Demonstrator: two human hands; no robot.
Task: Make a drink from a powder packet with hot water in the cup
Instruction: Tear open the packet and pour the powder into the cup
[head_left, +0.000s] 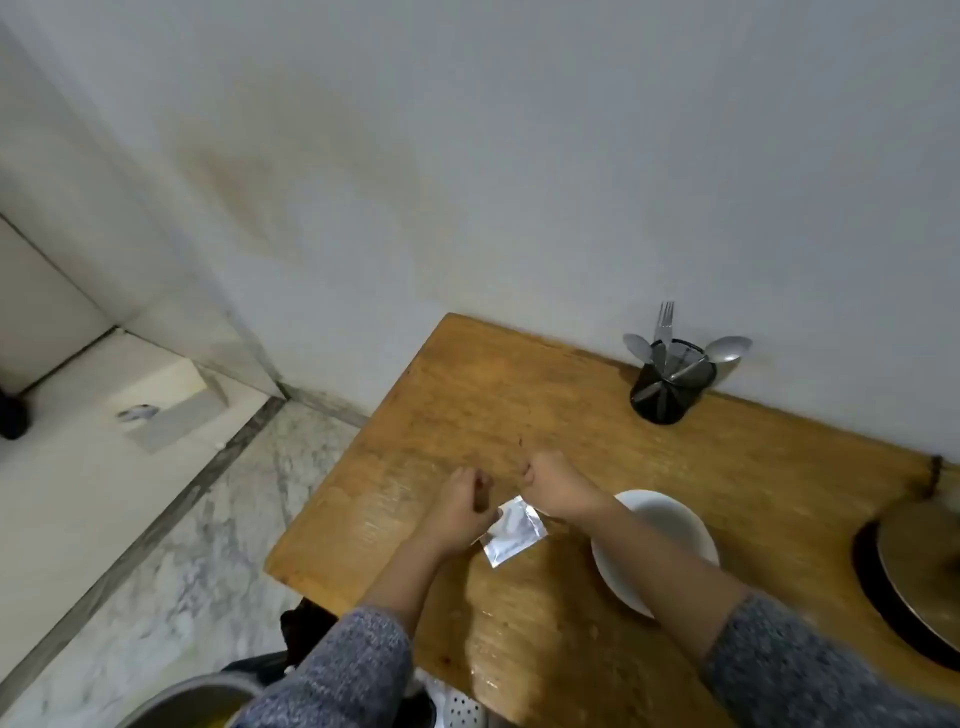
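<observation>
Packet (511, 531) of silvery foil lies flat on the wooden bench (519, 395), between the two wrists and just below both grips. The left hand (460, 506) is loosely curled, its thumb and fingers bent toward each other with a gap between them; its heel seems to touch the packet's left edge, but nothing is clearly held, and blur hides whether a fingertip pins the foil. The right hand (553, 480) is closed into a fist beside the left, knuckles up; the fingers fold under, so I cannot tell whether anything small sits inside that grip. Print on the packet is smeared past reading. To the right of the right grip, under the right forearm, stands a white cup (670, 525), wide like a bowl; the arm covers much of its mouth and its contents cannot be seen. Farther beyond the grips, against the wall, a black holder (670, 387) carries spoons and a fork. At the right edge a dark round base with a metal lid (914, 571) is cut off by the frame. Grey knitted sleeves (343, 670) cover both forearms near the lower edge.
</observation>
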